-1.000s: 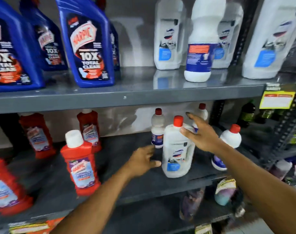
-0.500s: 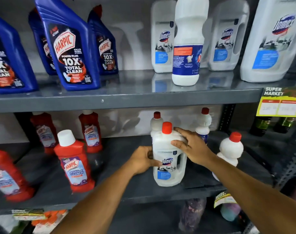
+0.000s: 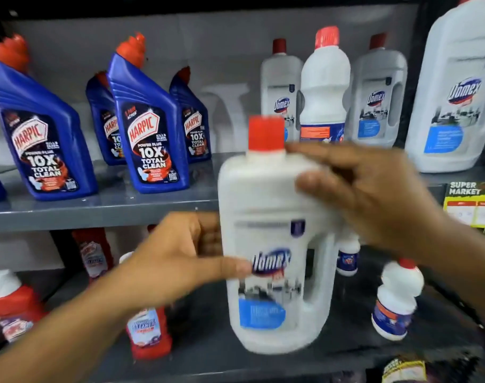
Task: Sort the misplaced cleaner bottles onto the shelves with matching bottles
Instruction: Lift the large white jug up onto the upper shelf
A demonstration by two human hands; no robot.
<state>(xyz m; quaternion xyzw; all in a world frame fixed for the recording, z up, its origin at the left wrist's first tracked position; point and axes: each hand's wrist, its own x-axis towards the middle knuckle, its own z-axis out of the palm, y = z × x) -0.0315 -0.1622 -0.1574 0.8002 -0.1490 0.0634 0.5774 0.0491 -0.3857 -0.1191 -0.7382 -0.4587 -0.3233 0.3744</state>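
Observation:
A white Domex bottle (image 3: 274, 239) with a red cap is held up in front of the shelves, clear of the lower shelf. My left hand (image 3: 177, 255) grips its left side, thumb across the label. My right hand (image 3: 368, 189) wraps its upper right shoulder near the cap. More white Domex bottles (image 3: 379, 98) stand on the upper shelf (image 3: 103, 208) at the right, with a taller round white bottle (image 3: 324, 89) among them. Blue Harpic bottles (image 3: 150, 139) fill the upper shelf's left part.
Red Harpic bottles (image 3: 150, 333) stand on the lower shelf (image 3: 208, 352) at the left. Small round white bottles (image 3: 396, 302) with red caps stand at its right. A big Domex jug (image 3: 457, 100) is at the far right, above a yellow price tag (image 3: 471, 205).
Both hands closed on the Domex bottle and lifted it off the lower shelf, up to the level of the upper shelf. The camera view has tilted upward.

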